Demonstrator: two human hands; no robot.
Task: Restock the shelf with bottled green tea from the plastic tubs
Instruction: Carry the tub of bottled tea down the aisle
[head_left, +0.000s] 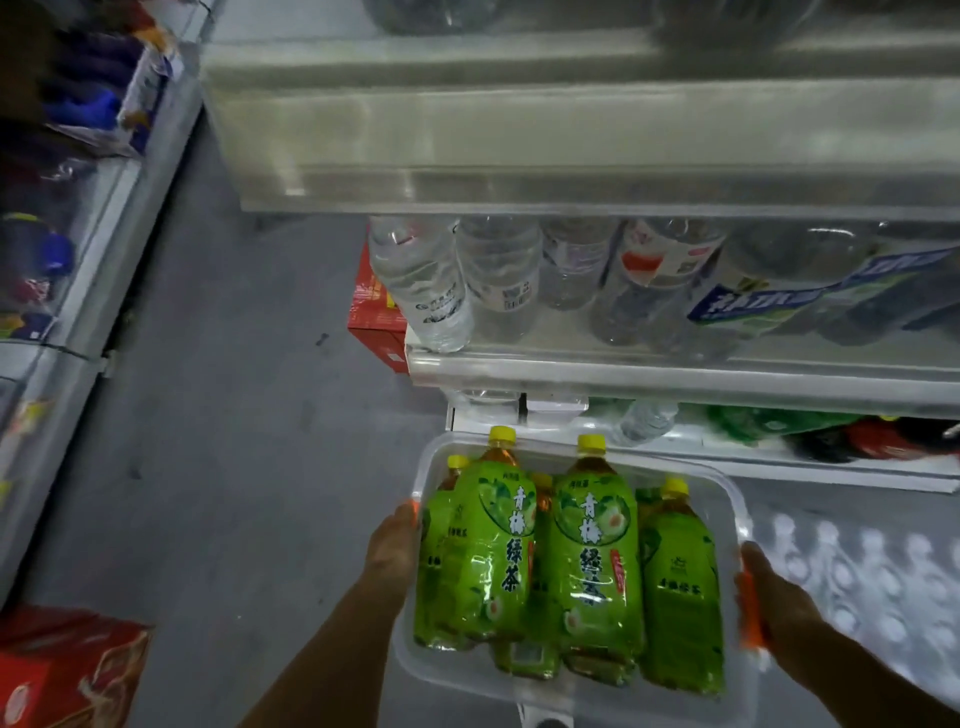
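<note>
Both grips closed on the clear tub (735, 499) — left hand (393, 545), right hand (774, 608) — green tea bottles (592, 551) inside.

A shop aisle: tiered white shelves (571, 364) stocked with water bottles (498, 275) at 12 o'clock, red cartons (67, 670) on grey floor (234, 415).

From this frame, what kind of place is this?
Most likely a small shop aisle: tiered shelves stocked with water bottles, red cartons on the floor, and a clear tub of green tea bottles carried in both hands.
</note>
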